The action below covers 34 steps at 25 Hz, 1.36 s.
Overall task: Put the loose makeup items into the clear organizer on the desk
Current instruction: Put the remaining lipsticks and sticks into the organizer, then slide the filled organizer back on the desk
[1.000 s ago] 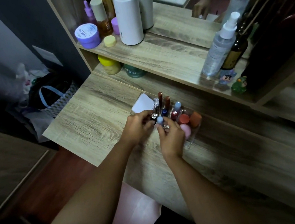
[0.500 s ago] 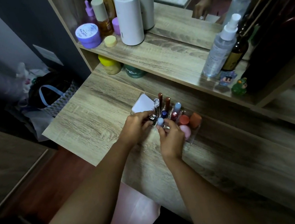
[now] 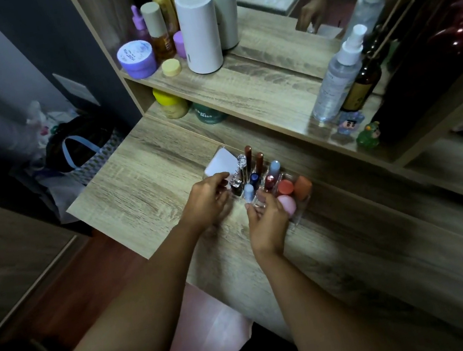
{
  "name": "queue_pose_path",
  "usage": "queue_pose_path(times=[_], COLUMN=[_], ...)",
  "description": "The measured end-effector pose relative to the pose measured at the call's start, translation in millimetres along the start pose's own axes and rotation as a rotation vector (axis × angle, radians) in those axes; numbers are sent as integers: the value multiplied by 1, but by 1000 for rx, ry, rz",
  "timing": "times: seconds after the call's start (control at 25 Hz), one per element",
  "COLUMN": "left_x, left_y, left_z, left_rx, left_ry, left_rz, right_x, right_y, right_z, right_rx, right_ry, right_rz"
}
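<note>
The clear organizer (image 3: 299, 215) stands on the desk (image 3: 141, 190) against the shelf. It holds a white compact (image 3: 221, 161), brown tubes (image 3: 259, 162), a pale blue-capped tube (image 3: 248, 192), a dark lipstick (image 3: 237, 189), orange caps (image 3: 285, 187) and a pink sponge (image 3: 286, 203). My left hand (image 3: 207, 202) is at the organizer's near-left corner, thumb and fingertips closed around the dark lipstick. My right hand (image 3: 266, 221) is at the front edge and pinches the base of the pale blue-capped tube, which stands upright in a front slot.
A shelf (image 3: 241, 94) above the desk carries a white cylinder (image 3: 199, 30), a purple jar (image 3: 136, 58), bottles, a spray bottle (image 3: 336, 78) and small figurines (image 3: 350, 122). A mirror is behind it. A bag (image 3: 79, 151) lies on the floor to the left.
Both hands stay at the organizer. My left hand has drawn back a little, so more of the dark lipstick shows. The pale blue-capped tube sits slightly lower.
</note>
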State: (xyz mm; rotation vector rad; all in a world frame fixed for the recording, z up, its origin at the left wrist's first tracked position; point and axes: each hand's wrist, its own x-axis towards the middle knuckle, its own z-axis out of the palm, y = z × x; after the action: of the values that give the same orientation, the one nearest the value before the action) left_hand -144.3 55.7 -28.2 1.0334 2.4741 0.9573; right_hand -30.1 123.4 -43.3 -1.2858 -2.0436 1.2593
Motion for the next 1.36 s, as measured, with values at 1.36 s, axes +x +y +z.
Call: queue_pose_path(times=[1.36], left_x=[6], left_y=[-9], left_z=[-16], left_rx=[-112], left_ry=[-61], left_rz=[-375], right_x=[7], right_y=[55], right_z=[-53], right_rx=[-131], right_ry=[65], right_rz=[74])
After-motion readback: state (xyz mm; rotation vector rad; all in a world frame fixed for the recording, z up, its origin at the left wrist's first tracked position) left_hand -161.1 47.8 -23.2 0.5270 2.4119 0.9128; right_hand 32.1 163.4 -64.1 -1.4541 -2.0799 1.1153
